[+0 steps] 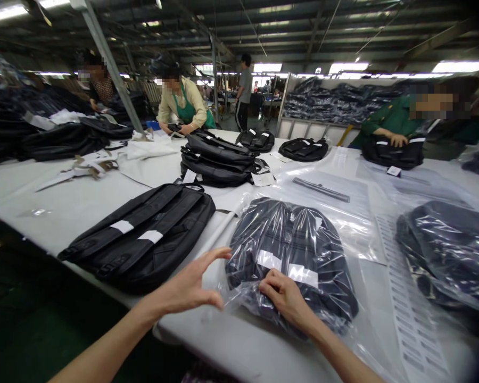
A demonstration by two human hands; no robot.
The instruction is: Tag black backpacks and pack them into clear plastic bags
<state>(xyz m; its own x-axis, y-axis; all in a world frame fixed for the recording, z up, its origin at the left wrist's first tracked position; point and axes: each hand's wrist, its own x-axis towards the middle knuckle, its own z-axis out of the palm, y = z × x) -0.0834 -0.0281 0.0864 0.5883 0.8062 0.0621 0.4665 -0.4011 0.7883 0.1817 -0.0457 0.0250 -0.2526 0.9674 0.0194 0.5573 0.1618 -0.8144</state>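
A white tabletop (96, 199) carries a black backpack (175, 226), straps up, near its front edge. Just right of it lies a backpack in clear plastic (315, 239); another plastic-wrapped bundle (455, 244) lies at the far right. Between them runs a strip with rows of small rectangles (413, 314). Beyond the wrapped backpack lies flat clear plastic with a dark band (321, 190). A stack of black bags (219, 159) sits near the middle, loose pale scraps (90, 166) to its left.
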